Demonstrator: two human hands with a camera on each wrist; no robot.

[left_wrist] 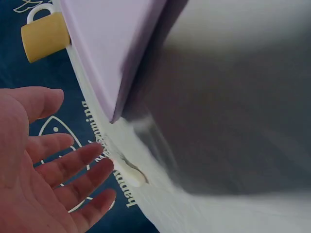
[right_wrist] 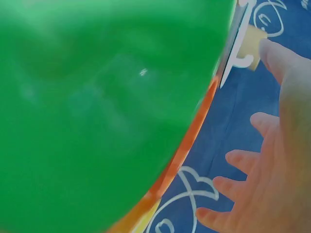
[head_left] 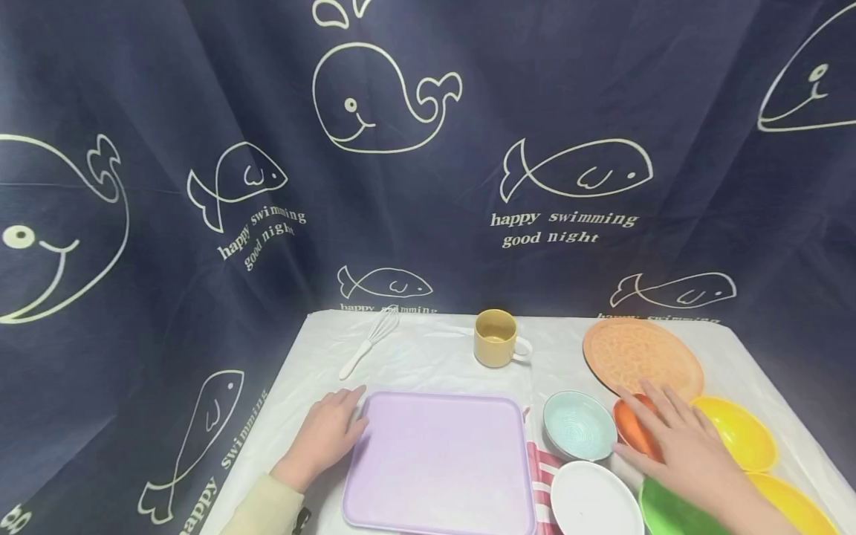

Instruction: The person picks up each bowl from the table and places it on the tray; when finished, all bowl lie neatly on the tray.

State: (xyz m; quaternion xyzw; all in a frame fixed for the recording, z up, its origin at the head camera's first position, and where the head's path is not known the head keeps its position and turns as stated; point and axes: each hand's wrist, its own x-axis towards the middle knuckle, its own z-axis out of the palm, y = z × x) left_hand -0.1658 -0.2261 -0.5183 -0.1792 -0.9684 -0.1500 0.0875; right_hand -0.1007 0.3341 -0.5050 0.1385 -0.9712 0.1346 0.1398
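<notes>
My left hand (head_left: pixel 325 435) is at the left edge of the purple tray (head_left: pixel 441 461), fingers spread and holding nothing; whether it touches the rim I cannot tell. In the left wrist view the left hand (left_wrist: pixel 53 170) shows its palm, with the tray's corner (left_wrist: pixel 109 92) beyond the fingertips. My right hand (head_left: pixel 689 446) is over the orange-red bowl (head_left: pixel 628 431) and the green bowl (head_left: pixel 669 513), fingers spread, gripping nothing. The right wrist view shows the right hand (right_wrist: pixel 262 165) beside the large green bowl (right_wrist: pixel 97 107), its fingers apart.
A light blue bowl (head_left: pixel 579 425) and white bowl (head_left: pixel 595 501) stand right of the tray, near a striped cloth (head_left: pixel 543 475). Yellow bowls (head_left: pixel 742 435) lie far right. Behind are a whisk (head_left: pixel 368 348), a yellow mug (head_left: pixel 495 342) and an orange-brown round board (head_left: pixel 642 357).
</notes>
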